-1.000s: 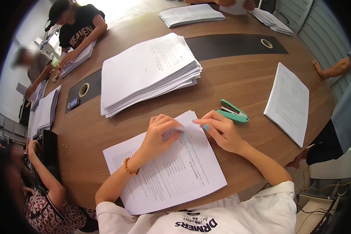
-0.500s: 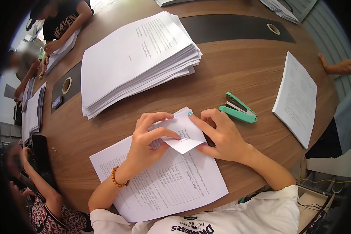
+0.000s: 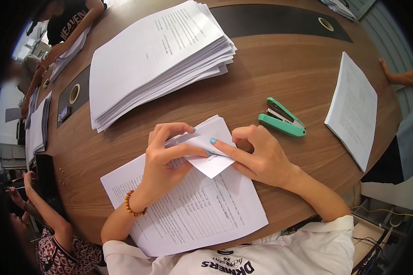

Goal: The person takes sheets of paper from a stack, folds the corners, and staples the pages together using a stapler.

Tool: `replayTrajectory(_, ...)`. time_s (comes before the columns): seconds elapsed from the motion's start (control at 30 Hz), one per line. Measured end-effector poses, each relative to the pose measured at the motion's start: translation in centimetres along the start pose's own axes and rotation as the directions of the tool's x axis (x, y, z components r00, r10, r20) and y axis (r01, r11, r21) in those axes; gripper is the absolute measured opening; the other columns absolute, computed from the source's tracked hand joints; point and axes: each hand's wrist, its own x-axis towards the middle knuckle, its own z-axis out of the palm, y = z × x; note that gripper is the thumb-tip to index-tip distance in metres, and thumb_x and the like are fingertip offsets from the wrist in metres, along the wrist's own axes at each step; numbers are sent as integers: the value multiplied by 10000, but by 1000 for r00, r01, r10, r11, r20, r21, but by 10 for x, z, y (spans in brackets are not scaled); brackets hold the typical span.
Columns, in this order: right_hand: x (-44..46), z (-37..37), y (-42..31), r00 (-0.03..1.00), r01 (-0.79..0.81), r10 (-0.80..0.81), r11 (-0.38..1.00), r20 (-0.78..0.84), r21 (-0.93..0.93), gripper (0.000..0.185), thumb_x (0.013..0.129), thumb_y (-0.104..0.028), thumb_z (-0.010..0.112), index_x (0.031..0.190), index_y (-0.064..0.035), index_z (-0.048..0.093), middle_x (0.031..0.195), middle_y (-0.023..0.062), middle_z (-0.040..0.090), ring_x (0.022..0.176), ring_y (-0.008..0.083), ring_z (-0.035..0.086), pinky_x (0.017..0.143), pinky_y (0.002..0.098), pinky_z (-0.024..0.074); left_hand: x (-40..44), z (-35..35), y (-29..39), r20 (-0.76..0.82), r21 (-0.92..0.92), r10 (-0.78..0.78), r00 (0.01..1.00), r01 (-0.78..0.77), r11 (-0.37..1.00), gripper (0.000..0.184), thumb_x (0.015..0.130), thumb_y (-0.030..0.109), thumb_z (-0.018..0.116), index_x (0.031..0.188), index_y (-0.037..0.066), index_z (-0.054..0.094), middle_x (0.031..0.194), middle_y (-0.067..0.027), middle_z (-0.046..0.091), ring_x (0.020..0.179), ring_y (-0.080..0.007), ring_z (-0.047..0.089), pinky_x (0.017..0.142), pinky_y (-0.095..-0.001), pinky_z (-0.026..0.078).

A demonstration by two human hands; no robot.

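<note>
Several printed sheets [image 3: 188, 220] lie in front of me, with the far corner folded back so that a white flap [image 3: 210, 167] points toward me. My left hand [image 3: 167, 153], a beaded bracelet at its wrist, is closed on the left side of the folded sheets, fingers over the flap. From the right, my right hand [image 3: 264, 158] pinches the fold, its index finger laid on top of the paper and the thumb partly hidden below. Beyond my right hand a green stapler [image 3: 282, 118] rests on its side on the wooden table.
A tall stack of printed paper [image 3: 156, 64] stands at the back left of the table [image 3: 280, 68]. Another stack [image 3: 353, 110] lies on the right. Co-workers sit along the left side, one handling papers [image 3: 71, 55]. Another person's hand [image 3: 401, 77] touches the right edge.
My right index finger has moved left and down onto the fold, nearer my left fingers. The view has shifted slightly, and the sheets stay in both hands.
</note>
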Motion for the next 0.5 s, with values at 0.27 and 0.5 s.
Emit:
replayTrajectory(0.27, 2, -4, -4, 991, -135, 136, 989, -15, 64, 545, 654, -96, 752, 1176, -36, 606, 951, 62, 487, 753, 190, 498, 635, 289, 435, 2, 0, 8, -45, -186, -193, 980, 182, 966, 294, 595, -31, 765, 818, 151, 707, 909, 13, 614, 873, -178, 532, 840, -326, 365)
replayTrajectory(0.5, 0, -5, 2, 981, -185, 176, 976, 85, 115, 588, 634, -121, 755, 1176, 19, 575, 999, 96, 468, 811, 215, 503, 715, 323, 436, 0, -4, -4, 69, -10, 52, 996, -52, 999, 338, 560, -96, 701, 772, 166, 720, 920, 27, 612, 902, -184, 521, 840, -333, 369)
